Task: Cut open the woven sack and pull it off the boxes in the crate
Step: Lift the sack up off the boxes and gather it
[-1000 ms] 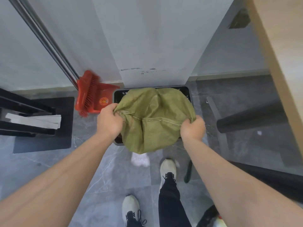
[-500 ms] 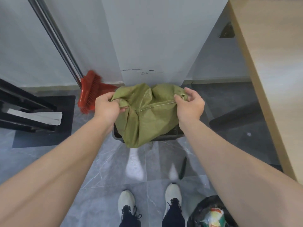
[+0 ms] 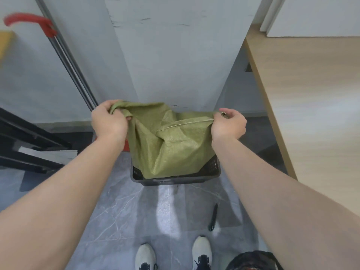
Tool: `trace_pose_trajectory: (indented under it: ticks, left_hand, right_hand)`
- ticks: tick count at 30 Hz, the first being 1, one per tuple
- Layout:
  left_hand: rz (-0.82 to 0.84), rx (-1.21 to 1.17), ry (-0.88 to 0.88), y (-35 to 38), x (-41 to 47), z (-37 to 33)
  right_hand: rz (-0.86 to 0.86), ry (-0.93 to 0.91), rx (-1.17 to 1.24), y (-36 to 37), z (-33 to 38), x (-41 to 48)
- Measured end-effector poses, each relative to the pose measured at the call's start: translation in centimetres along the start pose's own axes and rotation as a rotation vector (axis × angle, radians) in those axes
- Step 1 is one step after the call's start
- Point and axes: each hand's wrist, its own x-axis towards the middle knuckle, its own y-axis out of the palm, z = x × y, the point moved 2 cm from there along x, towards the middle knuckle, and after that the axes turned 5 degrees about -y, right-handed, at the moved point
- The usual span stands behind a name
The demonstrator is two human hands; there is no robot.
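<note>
An olive-green woven sack [image 3: 171, 145] hangs stretched between my two hands above a black plastic crate [image 3: 175, 179] on the floor. My left hand [image 3: 109, 121] grips the sack's upper left corner. My right hand [image 3: 228, 123] pinches its upper right edge along a stitched seam. The sack's lower end still reaches into the crate and hides whatever is inside; no boxes show.
A dark knife or pen-like tool [image 3: 213, 218] lies on the grey floor right of my feet. A wooden tabletop [image 3: 303, 98] runs along the right. A black rack [image 3: 29, 145] stands left, a broom handle [image 3: 72, 67] leans on the wall, and a dark bag [image 3: 253, 262] sits at bottom right.
Both hands have lifted the sack higher and pulled it wider apart; more of the crate's front shows beneath it. The view has tilted up.
</note>
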Motion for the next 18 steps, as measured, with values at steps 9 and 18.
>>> trace_pose_trajectory:
  ticks: [9,18]
  left_hand:
    - [-0.16,0.023,0.07,-0.5,-1.4,-1.1]
    - [-0.141,0.256,0.288,1.1,-3.5,-3.7]
  right_hand:
    - [-0.097,-0.063,0.016,-1.7,-0.6,0.1]
    - [-0.055,-0.067,0.056,0.6,0.8,-0.9]
